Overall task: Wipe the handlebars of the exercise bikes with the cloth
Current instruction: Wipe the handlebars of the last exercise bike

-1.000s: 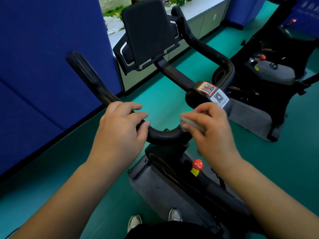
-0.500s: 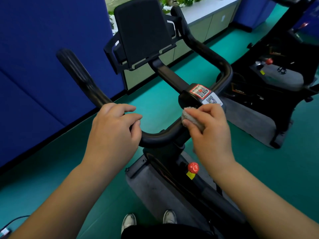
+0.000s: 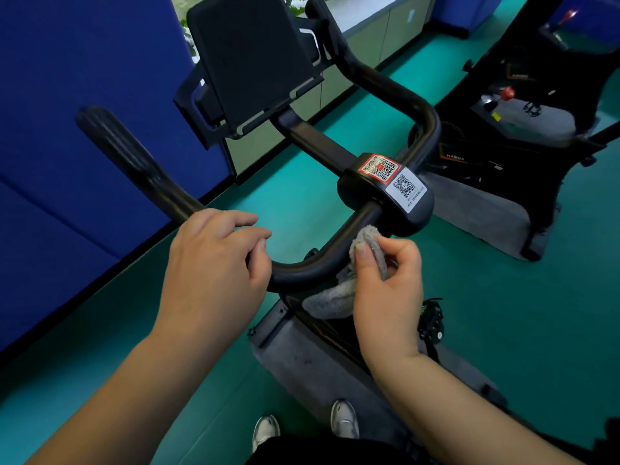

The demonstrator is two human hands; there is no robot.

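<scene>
A black exercise bike handlebar (image 3: 312, 266) curves in front of me, with one horn rising to the left and the other to the upper right. My left hand (image 3: 214, 263) grips the left bend of the bar. My right hand (image 3: 385, 283) pinches a grey fluffy cloth (image 3: 365, 250) and holds it against the bar's lower side, just below the central clamp (image 3: 385, 193) with two QR stickers. Part of the cloth hangs down under the bar.
A black tablet holder (image 3: 251, 58) stands above the bar. A blue partition wall (image 3: 84, 95) runs along the left. A second exercise bike (image 3: 523, 105) stands at the right on the green floor. My shoes (image 3: 302, 427) show at the bottom beside the bike's grey base.
My right hand has turned palm-up and slid from the top of the bar to its underside near the clamp, letting more cloth show. The left hand keeps its grip.
</scene>
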